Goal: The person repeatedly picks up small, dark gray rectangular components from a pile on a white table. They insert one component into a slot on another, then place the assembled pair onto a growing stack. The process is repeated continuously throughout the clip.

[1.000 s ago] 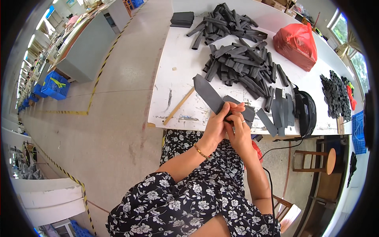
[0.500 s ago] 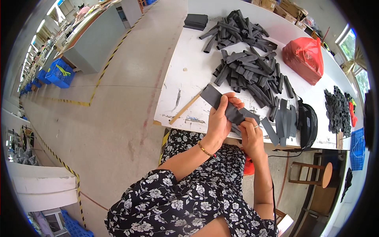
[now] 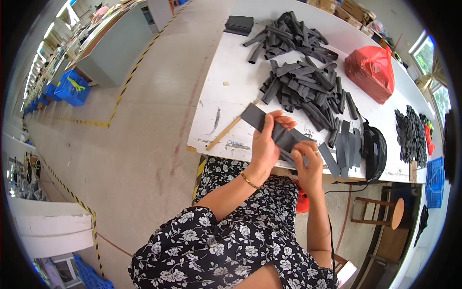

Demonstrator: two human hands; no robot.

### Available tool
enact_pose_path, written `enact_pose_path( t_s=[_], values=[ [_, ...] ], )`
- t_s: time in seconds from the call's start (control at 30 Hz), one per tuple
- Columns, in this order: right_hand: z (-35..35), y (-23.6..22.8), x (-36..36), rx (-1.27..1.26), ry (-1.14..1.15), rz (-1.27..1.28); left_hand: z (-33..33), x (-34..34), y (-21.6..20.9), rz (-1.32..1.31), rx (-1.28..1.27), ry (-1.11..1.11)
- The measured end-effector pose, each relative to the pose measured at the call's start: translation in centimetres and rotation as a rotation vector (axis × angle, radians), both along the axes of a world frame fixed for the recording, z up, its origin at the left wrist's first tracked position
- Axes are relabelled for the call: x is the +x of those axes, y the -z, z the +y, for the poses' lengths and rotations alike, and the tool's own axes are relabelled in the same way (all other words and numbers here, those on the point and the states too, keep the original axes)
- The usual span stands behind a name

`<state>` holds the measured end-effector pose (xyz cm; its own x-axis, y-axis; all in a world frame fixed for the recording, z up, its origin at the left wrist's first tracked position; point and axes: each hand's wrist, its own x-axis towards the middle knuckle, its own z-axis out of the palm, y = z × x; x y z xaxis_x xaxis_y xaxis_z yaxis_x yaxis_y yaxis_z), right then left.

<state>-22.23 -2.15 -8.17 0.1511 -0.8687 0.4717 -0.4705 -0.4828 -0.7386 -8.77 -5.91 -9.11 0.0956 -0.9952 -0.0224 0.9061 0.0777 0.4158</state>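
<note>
A dark grey fabric strip (image 3: pixel 253 116) lies slantwise across my left hand (image 3: pixel 264 147), its flat end sticking out past the thumb at the upper left. That thumb presses on the strip's face while the fingers curl behind it. At the strip's other end, my right hand (image 3: pixel 309 166) is closed in a pinch on the fabric; the fingertips partly hide what lies between them. More grey cloth hangs just below, between the two hands. Flat loose strips (image 3: pixel 342 147) rest on the table to the right of my right hand.
Beyond my hands, the white table (image 3: pixel 211 106) bears two heaps of rolled grey strips (image 3: pixel 303 84), a stack of flat pieces (image 3: pixel 239 25), a red plastic bag (image 3: pixel 369 72) and a black bag (image 3: pixel 375 149). A wooden stick (image 3: pixel 224 134) lies near the left edge. A stool (image 3: pixel 395 213) stands right.
My right hand has shifted slightly up and right along the strip, its fingers pinching tighter. The left hand keeps its hold, and the strip's far end has moved a little left.
</note>
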Motion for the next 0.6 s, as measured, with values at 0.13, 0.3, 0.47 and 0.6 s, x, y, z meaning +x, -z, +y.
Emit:
enact_pose_path(
  t_s=[0.13,0.3,0.47,0.6],
  values=[
    [-0.4,1.3,2.2,0.338,0.247,-0.516,-0.1,-0.2,-0.4,-0.094,-0.133,-0.007],
    [-0.8,1.0,0.8,0.380,0.181,-0.847,-1.7,3.1,0.0,-0.103,-0.226,0.021],
    [0.3,-1.5,2.8,-0.037,0.176,-0.264,-1.2,4.2,1.6,-0.206,-0.301,0.091],
    [0.1,-1.2,1.7,-0.399,0.101,-0.108,-1.0,7.1,3.3,-0.145,-0.229,0.044]
  ],
)
